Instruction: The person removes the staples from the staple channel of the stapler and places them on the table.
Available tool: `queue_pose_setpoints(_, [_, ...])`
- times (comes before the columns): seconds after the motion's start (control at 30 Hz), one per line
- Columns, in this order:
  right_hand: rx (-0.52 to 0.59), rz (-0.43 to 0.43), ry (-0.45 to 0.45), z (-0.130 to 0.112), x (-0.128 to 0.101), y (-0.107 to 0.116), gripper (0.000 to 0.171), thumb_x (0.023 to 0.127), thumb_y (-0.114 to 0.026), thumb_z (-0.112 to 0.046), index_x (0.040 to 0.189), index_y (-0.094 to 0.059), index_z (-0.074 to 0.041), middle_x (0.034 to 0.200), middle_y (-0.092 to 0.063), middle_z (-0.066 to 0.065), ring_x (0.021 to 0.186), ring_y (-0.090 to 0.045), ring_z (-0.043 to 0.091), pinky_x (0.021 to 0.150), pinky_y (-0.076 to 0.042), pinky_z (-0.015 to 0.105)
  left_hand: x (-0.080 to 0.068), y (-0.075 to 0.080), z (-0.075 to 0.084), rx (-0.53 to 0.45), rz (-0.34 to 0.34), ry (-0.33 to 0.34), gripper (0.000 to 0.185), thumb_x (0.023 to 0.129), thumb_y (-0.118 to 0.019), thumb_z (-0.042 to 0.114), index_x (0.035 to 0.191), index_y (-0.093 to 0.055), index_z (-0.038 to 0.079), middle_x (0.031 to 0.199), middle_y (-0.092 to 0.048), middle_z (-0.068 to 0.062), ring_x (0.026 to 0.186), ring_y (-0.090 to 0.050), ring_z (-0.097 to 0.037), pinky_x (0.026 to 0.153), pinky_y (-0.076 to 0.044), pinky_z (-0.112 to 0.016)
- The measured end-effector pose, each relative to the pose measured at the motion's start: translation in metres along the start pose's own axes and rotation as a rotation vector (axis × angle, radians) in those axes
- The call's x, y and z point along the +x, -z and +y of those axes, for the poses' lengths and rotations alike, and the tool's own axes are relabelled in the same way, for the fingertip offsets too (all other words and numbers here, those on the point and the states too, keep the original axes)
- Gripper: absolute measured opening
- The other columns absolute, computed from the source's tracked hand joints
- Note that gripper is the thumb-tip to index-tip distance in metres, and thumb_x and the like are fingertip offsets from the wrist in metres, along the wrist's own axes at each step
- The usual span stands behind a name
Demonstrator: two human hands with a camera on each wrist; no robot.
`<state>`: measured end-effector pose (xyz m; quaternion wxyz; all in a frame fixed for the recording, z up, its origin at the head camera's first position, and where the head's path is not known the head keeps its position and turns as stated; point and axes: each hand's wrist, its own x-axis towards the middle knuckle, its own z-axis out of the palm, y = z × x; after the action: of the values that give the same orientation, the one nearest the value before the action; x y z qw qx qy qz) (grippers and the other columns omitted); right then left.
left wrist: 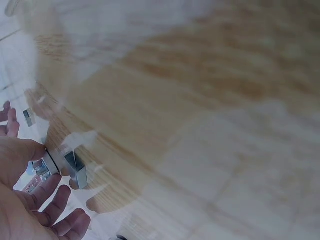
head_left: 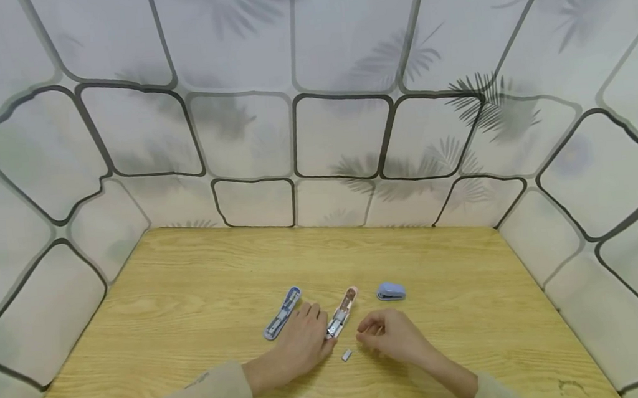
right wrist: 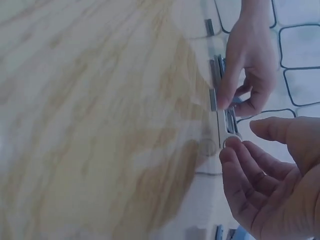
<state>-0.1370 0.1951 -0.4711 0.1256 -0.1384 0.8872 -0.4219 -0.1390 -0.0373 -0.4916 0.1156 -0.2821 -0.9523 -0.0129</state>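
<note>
Wooden table carries all items; patterned screen walls enclose it on three sides. Landmark: the pink stapler, lying opened out flat near the table's front centre.

Left hand rests at the near end of the pink stapler, fingers curled around that end and gripping its metal part; the left wrist view shows thumb and fingers around the metal piece.

Right hand sits just right of the pink stapler, fingers loosely curled, nothing visibly held, apart from the stapler body.

Blue opened stapler lies left of the pink stapler, beyond the left hand.

Small blue stapler stands right of the pink stapler's far end.

Staple strip lies just nearer than the pink stapler, between the hands.
</note>
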Motion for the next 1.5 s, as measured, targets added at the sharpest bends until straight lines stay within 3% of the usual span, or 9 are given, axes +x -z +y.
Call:
queue_pose_setpoints(0.2, [-0.315,0.188,0.023,-0.001,-0.007,0.009,0.018,0.090,-0.083,-0.028,0.100,-0.078,-0.015,0.081,-0.074,-0.007,0.065,-0.062,0.001,0.055,-0.049,0.019,0.000,0.000,-0.001,0.002,0.014,-0.007,0.039,0.092,-0.076,0.049,0.095,-0.065,0.012,0.082,-0.054,0.004,0.078,-0.047,-0.011,0.070,-0.046,-0.025])
queue_pose_setpoints(0.37, [-0.569,0.307,0.095,0.003,-0.008,0.018,0.023,0.087,-0.086,-0.029,0.103,-0.078,-0.015,0.084,-0.078,-0.006,0.068,-0.068,0.005,0.055,-0.049,0.017,0.000,-0.001,-0.002,0.000,0.033,-0.009,0.038,0.092,-0.077,0.049,0.092,-0.064,0.013,0.080,-0.052,0.004,0.076,-0.045,-0.011,0.068,-0.044,-0.024])
queue_pose_setpoints(0.63, [-0.845,0.492,0.425,0.027,-0.002,0.037,0.038,0.077,-0.093,-0.032,0.104,-0.077,-0.011,0.093,-0.078,0.004,0.078,-0.073,0.019,0.052,-0.049,0.017,0.000,-0.001,-0.002,-0.014,0.024,-0.007,0.038,0.092,-0.077,0.048,0.092,-0.064,0.012,0.080,-0.052,0.005,0.076,-0.045,-0.011,0.068,-0.043,-0.024])
queue_pose_setpoints(1.03, [-1.059,0.478,0.554,0.052,0.024,0.060,0.037,0.082,-0.089,-0.036,0.106,-0.076,-0.011,0.095,-0.075,0.003,0.081,-0.071,0.021,0.062,-0.059,0.031,0.000,-0.002,-0.003,-0.029,0.016,-0.008,0.038,0.093,-0.076,0.048,0.094,-0.064,0.012,0.081,-0.053,0.004,0.077,-0.045,-0.011,0.069,-0.044,-0.024])
queue_pose_setpoints(1.3, [-1.124,0.432,0.513,0.062,0.037,0.066,0.041,0.085,-0.085,-0.044,0.110,-0.077,-0.011,0.099,-0.076,0.005,0.083,-0.072,0.023,0.064,-0.060,0.033,0.000,0.000,-0.002,-0.050,0.010,-0.002,0.037,0.093,-0.077,0.047,0.093,-0.064,0.013,0.082,-0.053,0.004,0.077,-0.045,-0.010,0.071,-0.046,-0.025])
queue_pose_setpoints(1.5, [-1.139,0.413,0.539,0.067,0.040,0.067,0.037,0.084,-0.087,-0.043,0.104,-0.076,-0.014,0.095,-0.075,0.002,0.080,-0.070,0.020,0.063,-0.059,0.031,0.000,-0.003,-0.003,-0.057,0.000,0.000,0.037,0.093,-0.076,0.048,0.094,-0.065,0.012,0.084,-0.055,0.003,0.079,-0.049,-0.011,0.074,-0.049,-0.027])
